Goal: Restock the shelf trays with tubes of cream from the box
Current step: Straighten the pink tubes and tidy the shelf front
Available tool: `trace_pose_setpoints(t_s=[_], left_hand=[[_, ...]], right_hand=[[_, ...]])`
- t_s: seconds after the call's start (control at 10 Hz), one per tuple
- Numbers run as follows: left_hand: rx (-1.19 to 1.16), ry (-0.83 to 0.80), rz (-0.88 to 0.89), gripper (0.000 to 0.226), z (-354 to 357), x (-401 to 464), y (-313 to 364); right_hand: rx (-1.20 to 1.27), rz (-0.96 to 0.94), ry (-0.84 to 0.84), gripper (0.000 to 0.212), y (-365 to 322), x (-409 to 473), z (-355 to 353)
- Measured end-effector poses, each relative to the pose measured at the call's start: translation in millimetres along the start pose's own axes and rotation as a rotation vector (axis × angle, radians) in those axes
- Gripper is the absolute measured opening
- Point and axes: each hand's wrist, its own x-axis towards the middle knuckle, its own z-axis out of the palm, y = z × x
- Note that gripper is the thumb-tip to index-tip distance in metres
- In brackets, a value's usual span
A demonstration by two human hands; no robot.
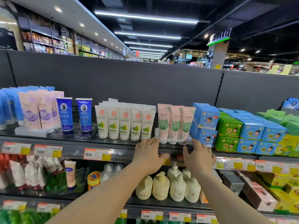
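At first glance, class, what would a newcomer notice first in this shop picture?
Two bare hands, the left hand and right hand, reach to the clear tray of pink aloe tubes on the top shelf. Left of it stands a row of white tubes; to the right, stacked blue and green boxes.

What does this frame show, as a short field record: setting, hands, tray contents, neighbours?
setting: shop shelf with price tags along the front edge
left hand: fingers on the left front corner of the clear tray
right hand: fingers at the tray's right front corner
tray contents: three pink aloe tubes upright in the front row
left neighbour: white tubes
right neighbour: blue boxes
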Motion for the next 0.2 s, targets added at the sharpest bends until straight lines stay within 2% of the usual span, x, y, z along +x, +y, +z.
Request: trace_pose_setpoints(t_s=[0.2], left_hand=[[-0.016, 0.114, -0.021, 0.065, -22, -17, -20]], right_hand=[[0.005, -0.008, 0.031, 0.044, -21, -18, -9]])
